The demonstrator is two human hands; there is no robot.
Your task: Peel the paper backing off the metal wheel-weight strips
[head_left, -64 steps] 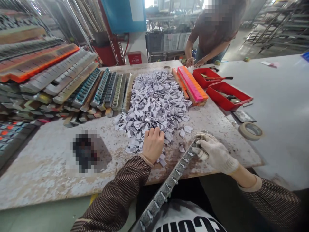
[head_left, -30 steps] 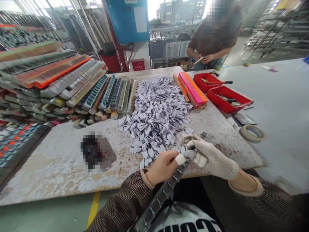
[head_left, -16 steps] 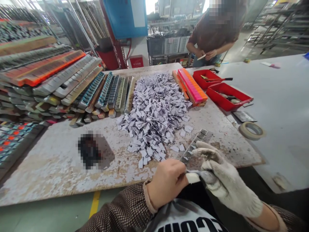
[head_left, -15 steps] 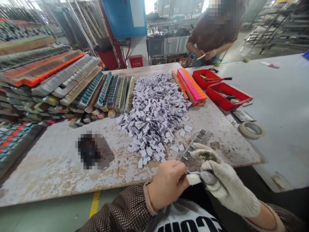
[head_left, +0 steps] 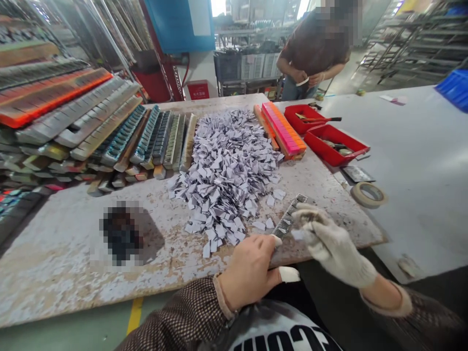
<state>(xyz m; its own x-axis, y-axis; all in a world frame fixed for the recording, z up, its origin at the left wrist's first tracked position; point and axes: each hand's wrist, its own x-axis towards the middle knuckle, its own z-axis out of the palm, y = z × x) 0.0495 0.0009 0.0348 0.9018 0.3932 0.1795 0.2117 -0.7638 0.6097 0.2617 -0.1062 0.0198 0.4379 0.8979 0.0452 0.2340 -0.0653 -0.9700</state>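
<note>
A narrow grey slotted bar [head_left: 283,227] lies slanted near the table's front edge, small white pieces along it. My left hand [head_left: 252,265] is bare, with white wrapping on the thumb and on one fingertip. Its fingers bend over the bar's near end, and the thumb sticks out apart from them. In a soiled white glove, my right hand [head_left: 332,246] hovers at the bar's right side, closed in a pinch. A small white piece [head_left: 298,235] shows at its fingertips, slightly blurred. Beyond the bar spreads a big heap of similar white pieces [head_left: 230,165].
Stacked slotted bars [head_left: 91,122] fill the left side. Behind the heap's right edge lies a pink-orange bar [head_left: 283,130]. Red trays [head_left: 338,146] with tools and a tape roll [head_left: 368,195] sit to the right. A co-worker [head_left: 314,53] stands across the table.
My hands have moved apart. The left thumb has come away from the right hand, and the right hand has risen toward the bar with a white piece. The whole view has shifted slightly.
</note>
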